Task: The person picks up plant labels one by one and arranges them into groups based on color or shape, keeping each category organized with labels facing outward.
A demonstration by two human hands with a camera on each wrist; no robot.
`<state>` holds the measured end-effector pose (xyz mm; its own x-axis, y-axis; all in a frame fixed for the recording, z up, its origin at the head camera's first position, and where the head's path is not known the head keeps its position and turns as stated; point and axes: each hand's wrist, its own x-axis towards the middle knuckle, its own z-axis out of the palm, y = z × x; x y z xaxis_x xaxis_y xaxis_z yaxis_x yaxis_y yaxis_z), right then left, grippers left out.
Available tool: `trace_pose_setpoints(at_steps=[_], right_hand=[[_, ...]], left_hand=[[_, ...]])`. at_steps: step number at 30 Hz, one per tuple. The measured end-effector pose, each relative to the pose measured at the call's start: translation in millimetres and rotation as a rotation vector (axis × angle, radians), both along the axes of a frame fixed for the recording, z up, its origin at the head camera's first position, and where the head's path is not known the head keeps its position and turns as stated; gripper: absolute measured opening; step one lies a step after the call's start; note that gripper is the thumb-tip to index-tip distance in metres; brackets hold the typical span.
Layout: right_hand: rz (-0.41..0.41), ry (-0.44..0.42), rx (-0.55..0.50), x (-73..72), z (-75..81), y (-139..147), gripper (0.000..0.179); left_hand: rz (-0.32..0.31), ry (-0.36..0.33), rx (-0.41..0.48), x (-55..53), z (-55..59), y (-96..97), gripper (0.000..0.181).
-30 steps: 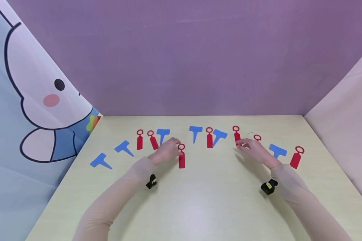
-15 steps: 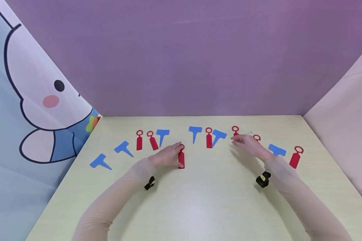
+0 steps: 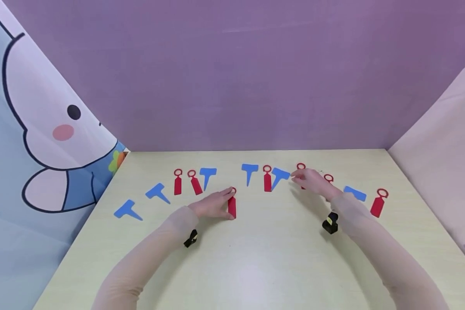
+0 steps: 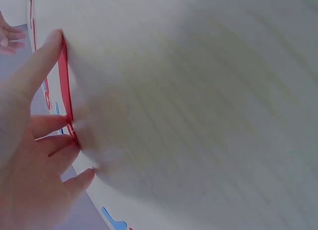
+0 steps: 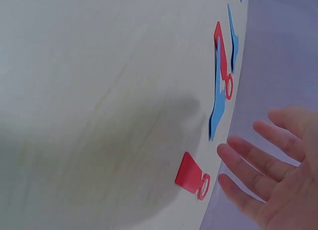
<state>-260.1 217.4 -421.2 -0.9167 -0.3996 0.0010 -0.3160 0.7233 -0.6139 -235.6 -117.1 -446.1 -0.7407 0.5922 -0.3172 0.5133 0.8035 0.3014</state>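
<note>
My left hand (image 3: 212, 204) spans a flat red ring-topped tag (image 3: 232, 206) on the table, thumb at its near end and fingertips at the ring. In the left wrist view, this red tag (image 4: 64, 81) lies edge-on between thumb and fingers. My right hand (image 3: 311, 180) hovers with loose fingers and nothing in them, partly hiding another red tag (image 3: 301, 165). Left of it lies a blue T-shaped plant label (image 3: 280, 174), its stem against a third red tag (image 3: 268, 183). The right wrist view shows the right hand (image 5: 273, 170) apart from the blue label (image 5: 217, 111).
More red tags (image 3: 178, 185) and blue T-shaped labels (image 3: 249, 170) lie along the back and left of the pale table (image 3: 255, 258). A blue label (image 3: 355, 193) and a red tag (image 3: 377, 206) are at right. A purple cloth wall (image 3: 248, 86) stands behind.
My left hand has come down onto the red tag, thumb and fingers now at its two ends. The right hand has moved left and slightly back, toward the blue label.
</note>
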Motion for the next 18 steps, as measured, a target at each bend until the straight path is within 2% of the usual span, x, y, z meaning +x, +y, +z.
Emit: trace_pose_setpoints(at_steps=[3,6,9,13,18], right_hand=[[0.002,0.005,0.039,-7.9,0.1,-5,0.028],[-0.001,-0.03,0.054,-14.3,0.9,-10,0.03],[0.006,-0.044,0.04,-19.9,0.9,-17,0.029],[0.024,-0.018,0.022,-25.9,0.0,-27,0.028],[0.01,-0.026,0.014,-33.4,-2.8,-40,0.031]], left_hand=[[-0.009,0.001,0.004,0.5,1.2,-0.5,0.088],[-0.019,0.005,0.004,0.6,1.1,-0.5,0.088],[-0.028,0.012,0.006,0.7,0.4,-0.6,0.088],[-0.034,0.015,0.006,0.5,-0.5,-0.6,0.088],[-0.031,0.007,0.013,0.6,0.4,-0.5,0.088]])
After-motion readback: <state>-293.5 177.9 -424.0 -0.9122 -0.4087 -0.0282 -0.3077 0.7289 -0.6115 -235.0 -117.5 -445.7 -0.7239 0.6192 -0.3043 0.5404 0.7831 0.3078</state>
